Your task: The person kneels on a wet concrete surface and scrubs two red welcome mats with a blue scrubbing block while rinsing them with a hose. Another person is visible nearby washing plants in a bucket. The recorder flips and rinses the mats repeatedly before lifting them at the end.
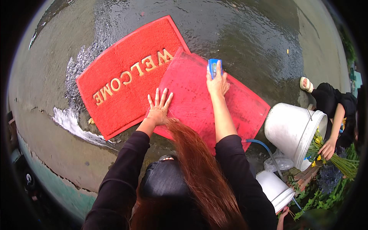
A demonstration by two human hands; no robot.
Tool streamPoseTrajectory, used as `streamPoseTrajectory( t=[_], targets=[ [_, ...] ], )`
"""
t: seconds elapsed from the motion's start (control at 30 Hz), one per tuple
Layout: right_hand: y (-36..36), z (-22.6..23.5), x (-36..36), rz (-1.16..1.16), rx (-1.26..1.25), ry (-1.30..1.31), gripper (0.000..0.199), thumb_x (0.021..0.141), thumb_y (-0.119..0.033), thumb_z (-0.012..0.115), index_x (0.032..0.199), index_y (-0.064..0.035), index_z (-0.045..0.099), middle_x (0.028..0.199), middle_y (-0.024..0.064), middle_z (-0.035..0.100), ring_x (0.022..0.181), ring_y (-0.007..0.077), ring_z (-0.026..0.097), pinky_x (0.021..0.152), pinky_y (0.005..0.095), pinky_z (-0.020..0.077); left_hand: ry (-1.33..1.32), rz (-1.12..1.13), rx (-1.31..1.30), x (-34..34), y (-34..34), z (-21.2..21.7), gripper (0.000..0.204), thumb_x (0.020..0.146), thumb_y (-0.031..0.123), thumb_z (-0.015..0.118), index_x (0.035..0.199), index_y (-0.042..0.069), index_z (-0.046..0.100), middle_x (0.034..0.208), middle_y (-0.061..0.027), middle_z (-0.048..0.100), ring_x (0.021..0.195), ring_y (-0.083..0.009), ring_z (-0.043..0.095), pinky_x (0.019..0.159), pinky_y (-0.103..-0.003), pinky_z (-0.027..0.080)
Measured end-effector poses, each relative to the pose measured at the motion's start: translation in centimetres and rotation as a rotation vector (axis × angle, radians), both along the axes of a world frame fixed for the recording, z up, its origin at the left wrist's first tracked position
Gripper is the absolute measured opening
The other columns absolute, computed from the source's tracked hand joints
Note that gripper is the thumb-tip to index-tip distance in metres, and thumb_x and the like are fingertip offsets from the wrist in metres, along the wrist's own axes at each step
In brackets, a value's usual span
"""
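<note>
A smooth pinkish-red mat (195,96), dark smears across it, lies on the wet ground and overlaps a second mat. That second one is a textured red doormat (134,65) with pale yellow lettering, upside down from where I am. My left hand (158,109) presses flat on the near left part of the smooth mat, fingers spread. Near its far edge, my right hand (218,82) grips a blue scrubbing brush (215,68) against the surface. The bristles are hidden beneath it.
White foam (76,124) spreads on the concrete at left. On the right stand a white bucket (287,126), a smaller white bucket (273,188), a blue hose (260,143) and a clear plastic bag (279,162). Another person's hand (328,148) holds yellow flowers there.
</note>
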State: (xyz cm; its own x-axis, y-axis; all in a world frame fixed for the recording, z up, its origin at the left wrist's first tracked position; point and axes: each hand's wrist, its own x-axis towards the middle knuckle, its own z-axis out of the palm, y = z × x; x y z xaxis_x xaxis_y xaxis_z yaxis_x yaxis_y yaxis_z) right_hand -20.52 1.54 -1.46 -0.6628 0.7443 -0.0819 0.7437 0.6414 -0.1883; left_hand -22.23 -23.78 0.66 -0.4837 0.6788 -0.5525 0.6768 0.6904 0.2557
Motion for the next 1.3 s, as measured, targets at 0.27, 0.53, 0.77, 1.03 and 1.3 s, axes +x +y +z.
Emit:
streamPoseTrajectory(
  t=[0.27,0.53,0.77,1.03,1.3],
  targets=[
    [-6.2,2.1,-5.7,0.047,-0.103,0.058,0.07,0.075,-0.042,0.058,0.136,-0.0294,0.026,0.093,0.016,0.049,0.077,0.0308,0.058,0.072,0.0435,0.0413,-0.008,-0.003,0.042,-0.3,0.8,-0.1,0.119,0.053,0.077,0.054,0.14,0.015,0.002,0.145,-0.0135,-0.006,0.131,-0.0387,-0.014,0.096,-0.066,-0.005],
    [12.8,0.5,19.1,-0.597,0.143,-0.276,0.068,0.078,-0.05,0.052,0.136,-0.0353,0.022,0.085,0.0124,0.053,0.06,0.0265,0.056,0.058,0.0432,0.0434,-0.007,0.029,0.035,0.3,-0.8,-0.2,0.119,0.055,0.077,0.053,0.14,0.014,0.0,0.145,-0.0152,-0.009,0.13,-0.0387,-0.017,0.096,-0.066,-0.007],
    [-6.0,0.4,4.0,0.004,-0.046,0.185,0.069,0.072,-0.04,0.062,0.133,-0.0287,0.032,0.083,0.0131,0.046,0.07,0.0294,0.055,0.064,0.0424,0.0379,0.019,-0.047,-0.002,0.0,1.2,-0.7,0.122,0.054,0.077,0.054,0.14,0.01,-0.002,0.144,-0.0171,-0.012,0.13,-0.0387,-0.018,0.095,-0.065,-0.007],
    [11.3,0.8,25.7,-0.776,0.105,-0.215,0.068,0.076,-0.048,0.057,0.135,-0.0308,0.027,0.082,0.0122,0.049,0.066,0.0294,0.054,0.058,0.0439,0.0398,0.058,-0.014,-0.027,0.6,0.0,-0.5,0.12,0.057,0.072,0.058,0.139,0.009,-0.003,0.143,-0.0182,-0.014,0.13,-0.0387,-0.018,0.097,-0.064,-0.006],
    [-1.1,0.0,15.4,-0.132,0.015,0.158,0.07,0.072,-0.041,0.063,0.134,-0.028,0.032,0.082,0.0113,0.046,0.07,0.0276,0.053,0.06,0.0404,0.0363,0.034,-0.052,-0.016,0.4,0.6,-1.1,0.122,0.057,0.07,0.06,0.139,0.01,-0.006,0.143,-0.0186,-0.015,0.13,-0.038,-0.018,0.098,-0.063,-0.005]
  ],
)
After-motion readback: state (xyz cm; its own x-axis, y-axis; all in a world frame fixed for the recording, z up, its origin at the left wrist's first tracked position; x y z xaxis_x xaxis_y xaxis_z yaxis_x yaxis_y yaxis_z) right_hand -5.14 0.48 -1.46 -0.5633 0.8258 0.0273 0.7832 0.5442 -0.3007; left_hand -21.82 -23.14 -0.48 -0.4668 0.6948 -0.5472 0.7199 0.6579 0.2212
